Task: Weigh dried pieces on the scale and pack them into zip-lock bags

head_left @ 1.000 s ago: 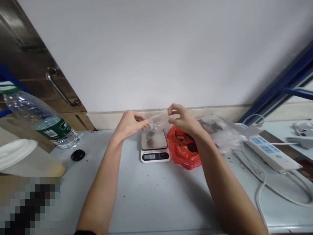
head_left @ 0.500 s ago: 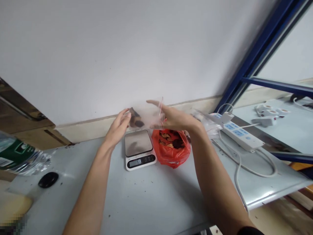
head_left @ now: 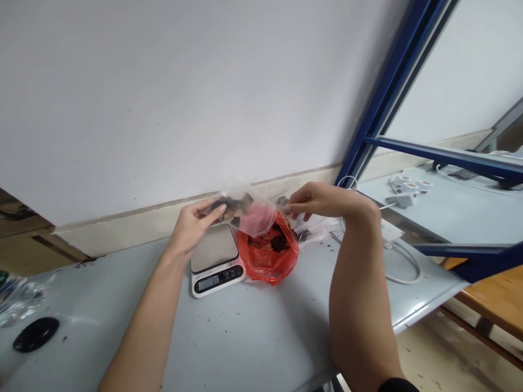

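A clear plastic zip bag (head_left: pixel 259 218) with dark brown dried pieces inside hangs tilted above the scale and the red bag. My left hand (head_left: pixel 198 220) is closed on its filled end, thumb over the dark pieces. At the opposite edge of the clear bag, my right hand (head_left: pixel 312 200) has its fingers pinched together, wrist bent. Below my left hand stands a white kitchen scale (head_left: pixel 214 250) with a bare metal plate; its display seems to read 0.0. Touching the scale's right side, an open red plastic bag (head_left: pixel 272 267) contains brown and dark dried pieces.
More clear plastic bags (head_left: pixel 316 231) lie behind the red bag. A white power strip (head_left: pixel 392 233) with cables sits to the right, by a blue frame (head_left: pixel 376 103). At left are a black oval object (head_left: pixel 36 334) and a clear bottle (head_left: pixel 20 299). Dark crumbs dot the grey table (head_left: pixel 245 348).
The view has shifted right. My right hand has gone from spread fingers at the bag's mouth to a pinch at its edge. The bag has tilted down, and the scale's display has changed.
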The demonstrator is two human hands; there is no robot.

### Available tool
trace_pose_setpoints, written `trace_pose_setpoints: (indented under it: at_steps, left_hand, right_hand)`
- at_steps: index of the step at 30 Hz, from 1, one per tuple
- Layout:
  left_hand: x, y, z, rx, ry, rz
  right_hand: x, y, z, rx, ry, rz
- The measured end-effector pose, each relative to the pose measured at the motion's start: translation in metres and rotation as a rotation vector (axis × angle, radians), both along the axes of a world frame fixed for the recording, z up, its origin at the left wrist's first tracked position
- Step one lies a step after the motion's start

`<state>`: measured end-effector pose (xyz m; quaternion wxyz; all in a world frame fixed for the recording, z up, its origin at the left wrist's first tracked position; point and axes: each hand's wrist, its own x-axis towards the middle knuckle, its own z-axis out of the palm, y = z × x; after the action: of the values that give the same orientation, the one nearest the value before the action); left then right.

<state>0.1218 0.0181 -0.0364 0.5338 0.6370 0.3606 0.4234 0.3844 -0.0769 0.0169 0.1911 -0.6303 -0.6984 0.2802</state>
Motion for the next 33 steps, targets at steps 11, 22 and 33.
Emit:
trace_pose_setpoints:
  at_steps: [11,22,33]
  left_hand:
    - [0.023,-0.017,-0.001,0.392,0.098,-0.068]
    - [0.007,-0.016,0.010,0.261,-0.118,0.027]
    - [-0.107,0.021,0.018,0.091,0.244,0.307]
  right_hand:
    - [-0.001,0.007,-0.008,0.024,-0.108,-0.164]
    - [-0.023,0.031,-0.018,0.096,-0.120,-0.109]
    - [-0.105,0.058,-0.038,0.478,0.521,-0.074]
